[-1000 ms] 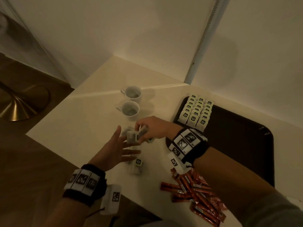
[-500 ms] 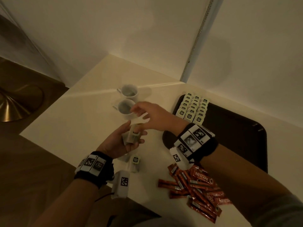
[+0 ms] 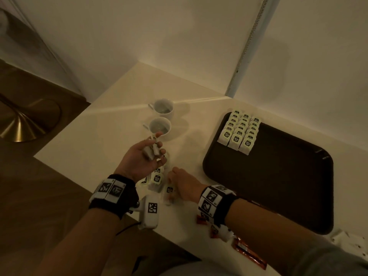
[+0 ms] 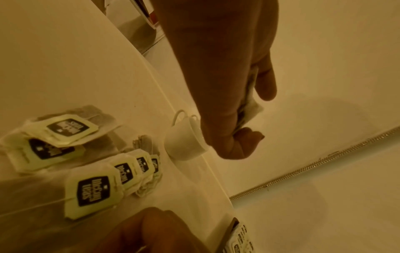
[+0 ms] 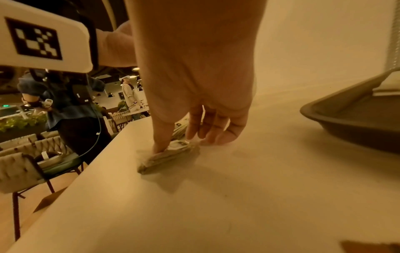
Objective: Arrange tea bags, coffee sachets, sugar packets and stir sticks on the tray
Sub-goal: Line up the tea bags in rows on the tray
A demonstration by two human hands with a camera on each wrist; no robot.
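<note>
Where the pale tabletop (image 3: 111, 120) meets the wall corner, the items stand as follows.

Tray (image 3: 278, 196): dark, rounded corners, on the right part of the tabletop. Its far left corner carries tea bags in three tidy rows (image 3: 240, 132), labels facing up; the rest of its floor is bare.

Loose tea bags (image 3: 156, 178): a small heap on the tabletop, left of the tray and between the two hands; the left wrist view shows their labels overlapping (image 4: 95, 184).

Left hand (image 3: 143, 156): raised above the heap, palm turned up, grip curled round a small bundle of tea bags (image 3: 151, 151).

Right hand (image 3: 184, 185): lowered to the tabletop just right of the heap. In the right wrist view its thumb and fingers (image 5: 195, 125) pinch a short stack of tea bags (image 5: 166, 154) lying on the surface.

Coffee sachets (image 3: 249, 251): red-brown sticks, scattered at the near edge of the tabletop, partly hidden under the right forearm.

Cups (image 3: 160, 127): two white, one behind the other, beyond the left hand, well left of the tray.
</note>
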